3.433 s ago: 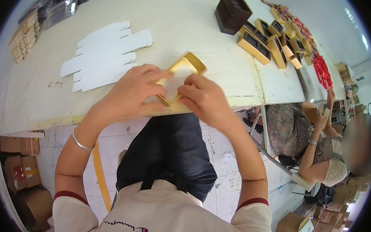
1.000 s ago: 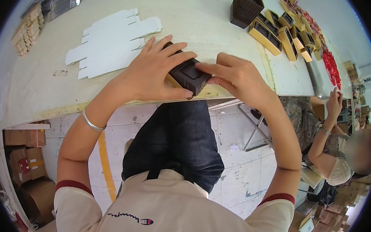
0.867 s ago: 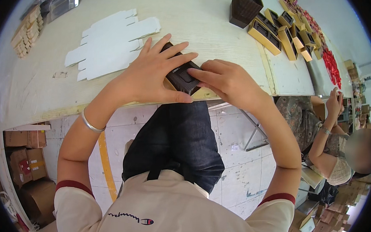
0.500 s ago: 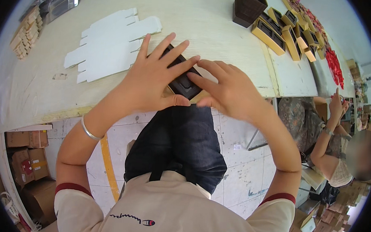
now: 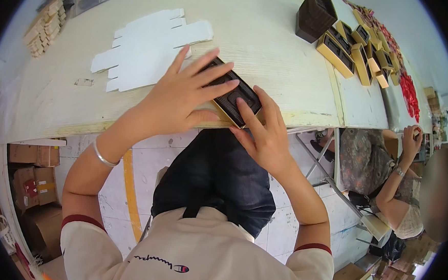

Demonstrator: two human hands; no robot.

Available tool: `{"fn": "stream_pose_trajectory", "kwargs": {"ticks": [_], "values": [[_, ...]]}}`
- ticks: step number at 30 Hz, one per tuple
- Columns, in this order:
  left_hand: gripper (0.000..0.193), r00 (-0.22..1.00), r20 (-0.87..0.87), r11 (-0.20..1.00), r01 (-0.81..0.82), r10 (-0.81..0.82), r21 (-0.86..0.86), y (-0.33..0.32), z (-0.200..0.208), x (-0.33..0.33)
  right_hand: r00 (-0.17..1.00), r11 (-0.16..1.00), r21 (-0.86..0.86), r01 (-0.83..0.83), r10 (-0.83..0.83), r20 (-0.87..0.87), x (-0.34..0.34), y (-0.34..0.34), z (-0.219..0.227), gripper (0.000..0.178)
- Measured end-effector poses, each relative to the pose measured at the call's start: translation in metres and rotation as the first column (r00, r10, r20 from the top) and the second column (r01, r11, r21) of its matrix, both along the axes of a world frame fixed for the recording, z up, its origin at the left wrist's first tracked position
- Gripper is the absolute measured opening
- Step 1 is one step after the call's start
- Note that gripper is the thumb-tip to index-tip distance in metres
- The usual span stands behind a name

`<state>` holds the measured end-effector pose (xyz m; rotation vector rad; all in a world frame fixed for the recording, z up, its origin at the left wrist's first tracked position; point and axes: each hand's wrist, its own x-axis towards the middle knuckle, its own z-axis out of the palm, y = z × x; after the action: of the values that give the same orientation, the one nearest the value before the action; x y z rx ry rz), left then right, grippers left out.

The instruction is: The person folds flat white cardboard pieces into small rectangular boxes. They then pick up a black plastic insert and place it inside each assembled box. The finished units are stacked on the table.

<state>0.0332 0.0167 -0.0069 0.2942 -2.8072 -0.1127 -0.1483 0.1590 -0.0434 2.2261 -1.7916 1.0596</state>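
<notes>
A shallow gold box [image 5: 224, 112] lies slantwise at the table's front edge, with a black molded tray [image 5: 230, 100] inside it. My left hand [image 5: 172, 98] is open, its fingers spread across the tray's left side and far end. At the near right end, my right hand [image 5: 268, 135] grips the box. Its index finger presses on the tray, the thumb is at the near corner and the other fingers lie along the right side. Flat white die-cut cardboard sheets [image 5: 145, 50] lie left of the box, just beyond my left hand.
A stack of dark trays [image 5: 316, 17] stands at the far right, beside several gold boxes with black trays [image 5: 337, 55]. Red ribbons [image 5: 410, 95] lie farther right. Wooden pieces [image 5: 45, 25] are piled far left. Another person [image 5: 393, 186] sits at the right.
The right hand has moved down and right around the box's near end, its index finger still on the tray. The left hand has slid slightly, uncovering more of the tray.
</notes>
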Motion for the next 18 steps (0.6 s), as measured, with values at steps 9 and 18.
{"fn": "stream_pose_trajectory", "kwargs": {"ticks": [9, 18], "values": [[0.055, 0.995, -0.071, 0.99, -0.064, 0.073, 0.123, -0.002, -0.003, 0.001, 0.988, 0.986, 0.111, -0.127, 0.116, 0.103, -0.017, -0.004, 0.013, 0.046], [0.06, 0.987, -0.083, 0.984, -0.126, 0.136, 0.124, 0.018, -0.01, -0.014, 0.974, 0.991, 0.122, -0.054, 0.026, 0.226, -0.022, -0.007, 0.006, 0.069]]}}
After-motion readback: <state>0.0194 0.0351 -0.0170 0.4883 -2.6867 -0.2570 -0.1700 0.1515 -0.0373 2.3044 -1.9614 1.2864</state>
